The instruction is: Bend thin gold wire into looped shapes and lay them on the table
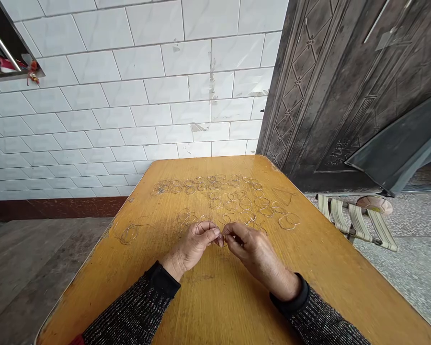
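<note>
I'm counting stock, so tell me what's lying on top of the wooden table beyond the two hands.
Rows of thin wire loops lie on the table, with one loose loop at the left. The left hand and right hand cover whatever they pinch.

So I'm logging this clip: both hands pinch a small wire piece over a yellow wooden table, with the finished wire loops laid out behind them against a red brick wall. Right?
Not quite. In the head view the wall is white tile, not red brick. The rest holds: the left hand and right hand pinch a small wire piece over the yellow table, wire loops behind.
</note>
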Action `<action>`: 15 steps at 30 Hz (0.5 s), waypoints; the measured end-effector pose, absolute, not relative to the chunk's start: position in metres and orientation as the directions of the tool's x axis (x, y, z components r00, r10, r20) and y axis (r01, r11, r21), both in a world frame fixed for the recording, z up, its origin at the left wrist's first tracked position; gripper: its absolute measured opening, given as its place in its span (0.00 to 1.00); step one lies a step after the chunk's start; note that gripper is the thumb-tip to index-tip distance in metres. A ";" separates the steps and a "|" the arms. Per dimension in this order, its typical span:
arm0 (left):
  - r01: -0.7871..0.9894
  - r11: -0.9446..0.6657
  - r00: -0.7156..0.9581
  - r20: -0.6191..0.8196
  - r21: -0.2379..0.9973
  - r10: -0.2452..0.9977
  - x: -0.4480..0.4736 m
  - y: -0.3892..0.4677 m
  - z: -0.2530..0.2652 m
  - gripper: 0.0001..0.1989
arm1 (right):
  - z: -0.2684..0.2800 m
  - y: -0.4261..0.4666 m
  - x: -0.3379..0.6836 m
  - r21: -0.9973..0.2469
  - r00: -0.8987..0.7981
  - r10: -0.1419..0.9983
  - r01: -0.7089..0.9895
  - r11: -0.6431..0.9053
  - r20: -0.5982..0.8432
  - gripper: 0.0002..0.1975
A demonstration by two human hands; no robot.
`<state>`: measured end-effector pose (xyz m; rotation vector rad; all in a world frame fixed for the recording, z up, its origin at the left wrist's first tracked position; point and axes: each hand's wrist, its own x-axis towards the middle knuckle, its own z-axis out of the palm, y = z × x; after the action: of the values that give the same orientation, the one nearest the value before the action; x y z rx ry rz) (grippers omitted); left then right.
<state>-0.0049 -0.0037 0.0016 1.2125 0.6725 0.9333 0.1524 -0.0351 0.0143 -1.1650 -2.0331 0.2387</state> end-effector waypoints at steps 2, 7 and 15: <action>-0.194 0.068 0.487 0.036 0.979 0.872 -0.006 -0.003 0.001 0.09 | 0.012 -0.034 0.154 -0.346 -0.334 0.765 0.743 0.573 0.551 0.10; -0.178 0.084 0.513 0.020 0.980 0.858 -0.008 -0.001 -0.002 0.10 | 0.007 -0.033 0.156 0.008 -0.493 0.680 0.813 0.583 0.543 0.11; -0.183 0.146 0.536 -0.026 0.972 0.844 -0.007 -0.001 0.001 0.10 | 0.014 -0.038 0.157 0.147 -0.594 0.622 0.773 0.617 0.510 0.12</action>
<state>-0.0073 -0.0009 0.0011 1.2025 0.6865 0.8289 0.1575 -0.0380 0.0140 -1.1093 -2.4315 -0.4993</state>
